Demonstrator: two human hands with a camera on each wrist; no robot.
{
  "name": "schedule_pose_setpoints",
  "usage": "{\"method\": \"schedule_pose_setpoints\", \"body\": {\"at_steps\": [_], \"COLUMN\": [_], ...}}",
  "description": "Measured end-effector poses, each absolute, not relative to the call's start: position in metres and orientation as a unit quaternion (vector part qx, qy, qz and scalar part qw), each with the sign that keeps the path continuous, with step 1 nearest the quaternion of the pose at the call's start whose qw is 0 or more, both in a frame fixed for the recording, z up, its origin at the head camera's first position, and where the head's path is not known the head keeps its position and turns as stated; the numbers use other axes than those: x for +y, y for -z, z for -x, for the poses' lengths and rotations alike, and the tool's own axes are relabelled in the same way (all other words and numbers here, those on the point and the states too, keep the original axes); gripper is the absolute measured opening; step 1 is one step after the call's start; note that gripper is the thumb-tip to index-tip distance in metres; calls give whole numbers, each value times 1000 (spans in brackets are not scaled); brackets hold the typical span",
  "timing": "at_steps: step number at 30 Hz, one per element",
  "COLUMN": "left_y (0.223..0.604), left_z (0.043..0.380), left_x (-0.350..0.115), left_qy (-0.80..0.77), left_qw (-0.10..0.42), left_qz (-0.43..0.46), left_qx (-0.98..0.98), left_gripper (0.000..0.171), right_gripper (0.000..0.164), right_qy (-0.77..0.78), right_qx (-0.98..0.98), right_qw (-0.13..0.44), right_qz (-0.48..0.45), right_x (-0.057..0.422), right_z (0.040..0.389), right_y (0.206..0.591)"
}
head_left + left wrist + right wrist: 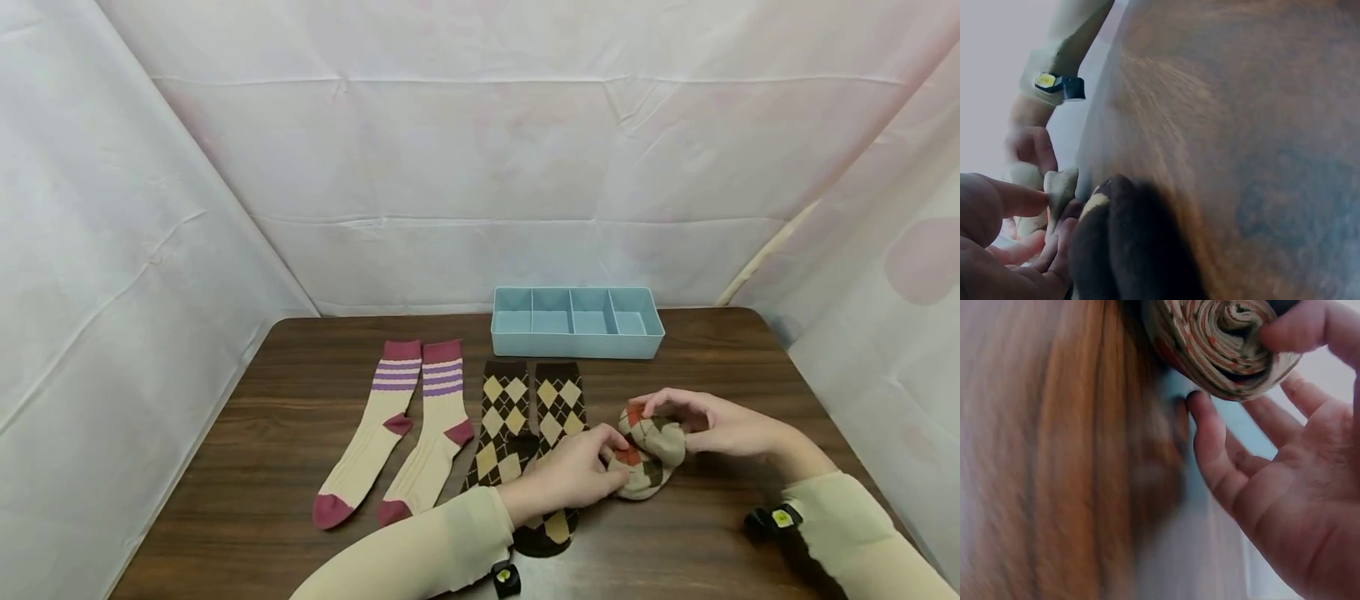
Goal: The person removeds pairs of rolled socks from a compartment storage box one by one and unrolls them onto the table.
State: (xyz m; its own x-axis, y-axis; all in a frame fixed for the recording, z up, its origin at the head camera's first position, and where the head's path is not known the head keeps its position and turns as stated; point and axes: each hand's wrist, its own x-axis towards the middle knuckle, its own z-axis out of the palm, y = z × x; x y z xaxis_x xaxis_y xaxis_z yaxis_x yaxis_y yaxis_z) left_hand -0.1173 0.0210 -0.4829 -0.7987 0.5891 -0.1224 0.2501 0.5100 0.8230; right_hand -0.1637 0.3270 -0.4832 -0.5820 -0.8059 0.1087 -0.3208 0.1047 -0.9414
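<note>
A pair of beige argyle socks (662,442) with red and green diamonds lies partly rolled at the table's right. My left hand (573,468) pinches a beige fold (1060,187) of it between thumb and fingers. At the far right side my right hand (731,427) holds the rolled part, thumb against the spiral end of the roll (1219,347) in the right wrist view. Under my left forearm lie two dark brown argyle socks (504,408), flat side by side and partly covered. Left of them rest two cream socks (442,450) with maroon toes and purple stripes.
A light blue box (577,345) with several compartments stands at the back of the dark wooden table (300,408). White cloth (465,150) hangs behind and on both sides. A small black wrist device (506,578) sits by the left cuff.
</note>
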Motion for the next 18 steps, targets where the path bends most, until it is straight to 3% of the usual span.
{"method": "schedule_pose_setpoints", "body": {"at_steps": [7,12,18], "left_y": [482,482,485], "left_z": [112,111,115], "left_x": [27,30,33], "left_qy": [-325,-304,-309], "left_qw": [118,99,80], "left_qz": [-301,-305,-302], "left_qx": [889,897,898], "left_gripper": [40,42,41], "right_gripper": [45,45,33], "right_qy": [498,488,448], "right_qx": [770,791,820], "right_qw": [110,99,98], "right_qz": [383,356,343], "right_x": [339,340,333], "right_z": [162,156,155], "right_y": [474,467,473]}}
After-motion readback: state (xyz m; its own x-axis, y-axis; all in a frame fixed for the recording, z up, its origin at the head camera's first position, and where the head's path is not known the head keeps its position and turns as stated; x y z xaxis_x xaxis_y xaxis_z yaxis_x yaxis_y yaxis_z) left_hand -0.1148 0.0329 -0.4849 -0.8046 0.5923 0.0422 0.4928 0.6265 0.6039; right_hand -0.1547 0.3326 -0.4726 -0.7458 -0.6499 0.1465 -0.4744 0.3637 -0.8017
